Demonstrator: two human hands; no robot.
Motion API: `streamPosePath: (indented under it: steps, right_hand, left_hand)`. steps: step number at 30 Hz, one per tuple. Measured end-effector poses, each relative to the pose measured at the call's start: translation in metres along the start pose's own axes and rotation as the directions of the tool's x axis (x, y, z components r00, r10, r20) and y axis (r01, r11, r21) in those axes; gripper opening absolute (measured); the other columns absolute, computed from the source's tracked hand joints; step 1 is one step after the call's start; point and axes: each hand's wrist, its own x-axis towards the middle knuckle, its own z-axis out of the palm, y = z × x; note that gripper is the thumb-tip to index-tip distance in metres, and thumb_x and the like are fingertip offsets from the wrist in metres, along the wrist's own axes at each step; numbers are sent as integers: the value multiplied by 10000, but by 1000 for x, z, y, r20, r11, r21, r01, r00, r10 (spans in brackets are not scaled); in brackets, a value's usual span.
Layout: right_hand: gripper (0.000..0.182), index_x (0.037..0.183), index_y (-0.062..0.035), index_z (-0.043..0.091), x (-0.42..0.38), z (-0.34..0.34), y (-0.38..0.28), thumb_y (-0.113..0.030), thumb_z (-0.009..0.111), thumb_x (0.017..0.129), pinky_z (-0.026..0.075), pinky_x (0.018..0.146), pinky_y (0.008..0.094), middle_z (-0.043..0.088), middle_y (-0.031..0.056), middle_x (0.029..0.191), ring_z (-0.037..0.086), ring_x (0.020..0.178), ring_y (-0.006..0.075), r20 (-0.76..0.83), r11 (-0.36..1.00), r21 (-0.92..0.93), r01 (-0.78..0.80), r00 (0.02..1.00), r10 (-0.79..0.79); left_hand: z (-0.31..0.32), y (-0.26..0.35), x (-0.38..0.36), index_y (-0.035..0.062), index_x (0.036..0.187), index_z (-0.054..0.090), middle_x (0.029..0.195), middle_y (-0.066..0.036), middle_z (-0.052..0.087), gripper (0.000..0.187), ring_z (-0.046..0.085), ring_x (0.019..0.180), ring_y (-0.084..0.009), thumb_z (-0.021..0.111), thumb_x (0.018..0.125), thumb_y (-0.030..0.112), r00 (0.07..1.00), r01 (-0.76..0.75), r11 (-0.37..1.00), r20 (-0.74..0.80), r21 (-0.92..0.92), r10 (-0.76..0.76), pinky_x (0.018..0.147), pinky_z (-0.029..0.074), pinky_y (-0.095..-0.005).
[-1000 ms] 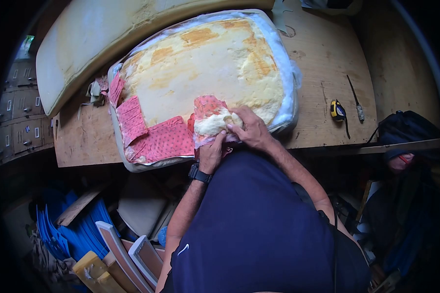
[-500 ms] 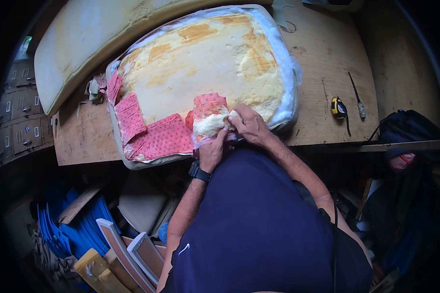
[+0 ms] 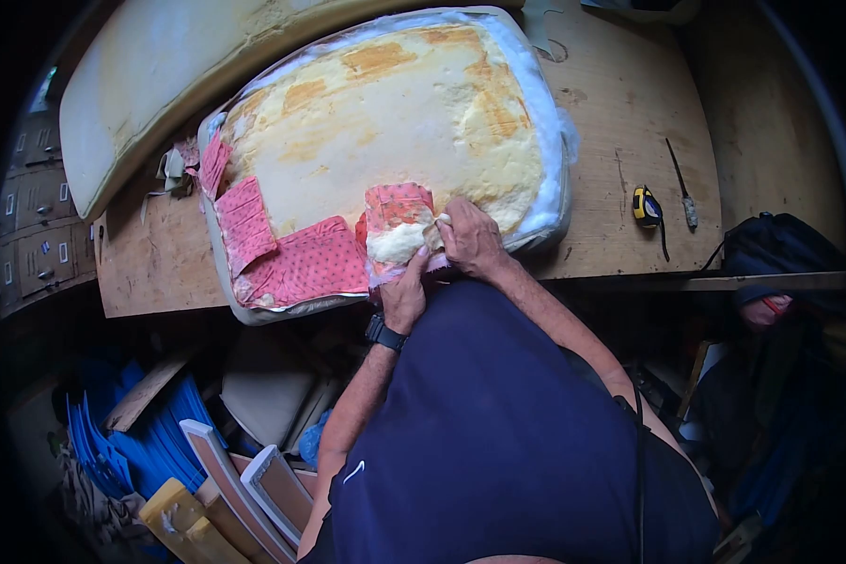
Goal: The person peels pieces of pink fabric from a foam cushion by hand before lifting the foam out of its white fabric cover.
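Note:
A foam cushion (image 3: 348, 132) with brown stains and white wadding round its edge lies on the wooden table. Pink patterned fabric (image 3: 310, 263) covers its near left edge, and a folded flap (image 3: 399, 202) of it stands at the near middle. Under that flap is a pale foam piece (image 3: 397, 244). My left hand (image 3: 405, 293), with a watch at the wrist, pinches the lower right edge of this fabric and foam. Just right of it, my right hand (image 3: 472, 242) has its fingers closed on a pale scrap at the flap's right side.
A tape measure (image 3: 646, 207) and a thin pointed tool (image 3: 683, 188) lie on the table (image 3: 620, 122) at the right. Another long cushion (image 3: 150, 85) is behind at the left. Below the table are blue sheets (image 3: 164, 423) and padded strips (image 3: 277, 489). A black bag (image 3: 780, 246) sits far right.
The view has shifted slightly. My right hand has turned a little at the flap's right side, and more of the pale scrap shows between my hands.

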Motion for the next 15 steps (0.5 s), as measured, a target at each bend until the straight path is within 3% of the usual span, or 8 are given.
streamPosePath:
  steps: [1, 3, 5, 7, 10, 11, 13, 15]
  right_hand:
    - [183, 970, -17, 532, 2, 2, 3, -135, 652, 897, 501, 778, 521, 575, 216, 906, 617, 894, 433, 3, 1000, -3, 0, 1000, 0]
    - [183, 960, -23, 525, 9, 3, 5, -168, 628, 919, 501, 800, 530, 587, 219, 921, 618, 922, 442, 24, 996, -72, -47, 999, 49]
    - [178, 1003, -25, 545, 10, -4, 4, -162, 628, 926, 510, 817, 494, 608, 214, 955, 634, 945, 422, 91, 990, -39, -132, 987, 135]
    - [184, 1047, -26, 564, 6, -12, 1, -156, 627, 933, 520, 834, 458, 628, 209, 989, 650, 968, 403, 180, 975, -11, -220, 959, 218]
    - [325, 1240, -38, 634, 4, -31, 1, -131, 594, 931, 474, 1014, 347, 647, 143, 1157, 626, 1126, 275, 224, 801, 480, -357, 933, 281]
    - [325, 1240, -38, 634, 2, -32, 8, -131, 594, 931, 474, 1014, 347, 647, 143, 1157, 626, 1126, 275, 225, 801, 479, -360, 932, 284]
    - [238, 1123, -23, 691, 1, -33, 15, -123, 575, 942, 462, 1051, 369, 604, 157, 1260, 580, 1227, 289, 121, 887, 461, -32, 992, -27]
    - [161, 1033, -24, 724, -4, -36, 9, -108, 632, 931, 446, 1084, 388, 559, 173, 1334, 538, 1296, 289, 190, 908, 413, -73, 982, -7]
  left_hand:
    - [-1, 1, -2, -13, 1250, 668, 1207, -125, 721, 341, 675, 1108, -246, 711, 956, 153, 1000, 2, 1000, 0, -4, -2, 998, 491, -372]
    - [-6, 6, -9, 16, 1281, 662, 1168, -131, 737, 356, 686, 1085, -275, 707, 944, 119, 955, -282, 954, 129, 104, 269, 994, 496, -378]
    - [-17, 14, -6, 34, 1275, 673, 1146, -139, 744, 331, 690, 1078, -298, 675, 970, 164, 937, -327, 928, 187, 176, 295, 991, 498, -382]
    - [-25, 3, -10, 41, 1260, 685, 1153, -162, 738, 323, 689, 1087, -301, 590, 1037, 254, 959, -122, 722, 269, 681, -92, 988, 497, -386]
    - [-22, -16, -6, 48, 1280, 682, 1210, -197, 713, 409, 677, 1112, -285, 502, 1087, 359, 983, 13, 831, 145, 556, -112, 1003, 481, -377]
    - [-21, -19, -7, 46, 1299, 674, 1231, -200, 706, 422, 671, 1123, -272, 502, 1090, 370, 984, 103, 904, 91, 414, -154, 1010, 474, -371]
    - [-22, -8, -7, 37, 1307, 668, 1248, -191, 702, 437, 664, 1142, -256, 516, 1083, 380, 971, 139, 901, 121, 410, -205, 1018, 468, -364]
    - [-20, 1, -5, 28, 1316, 662, 1265, -181, 699, 453, 656, 1161, -240, 530, 1076, 389, 958, 167, 898, 148, 407, -245, 1025, 462, -357]
